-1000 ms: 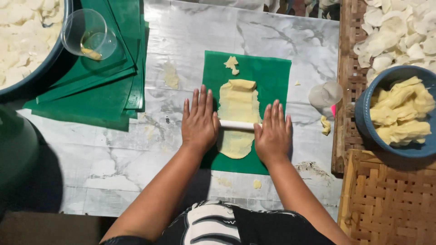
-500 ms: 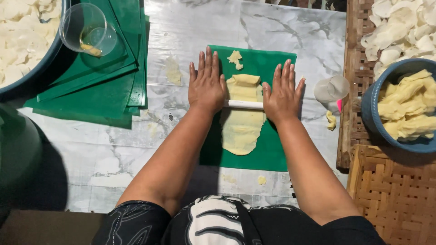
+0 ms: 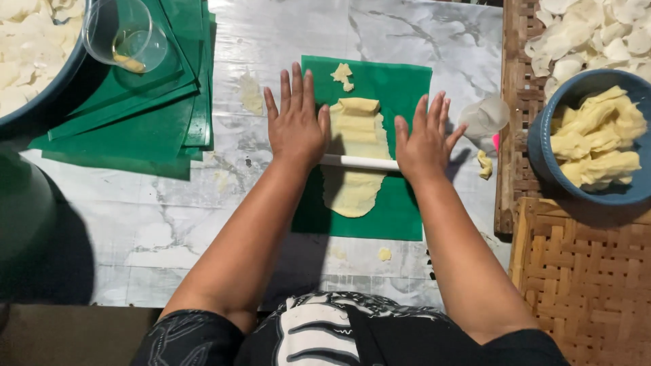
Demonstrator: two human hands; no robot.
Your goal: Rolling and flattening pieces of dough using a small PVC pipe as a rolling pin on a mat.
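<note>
- The sheet lies flat on the table, straight in front of the person.
- The dough lies on the sheet, with the roller across it.
- The left hand rests on the roller's left end, the right hand on its right end.
- A stack of sheets lies to the left, with a cup standing on it.
- A bowl holding more dough sits on a woven mat to the right.
</note>
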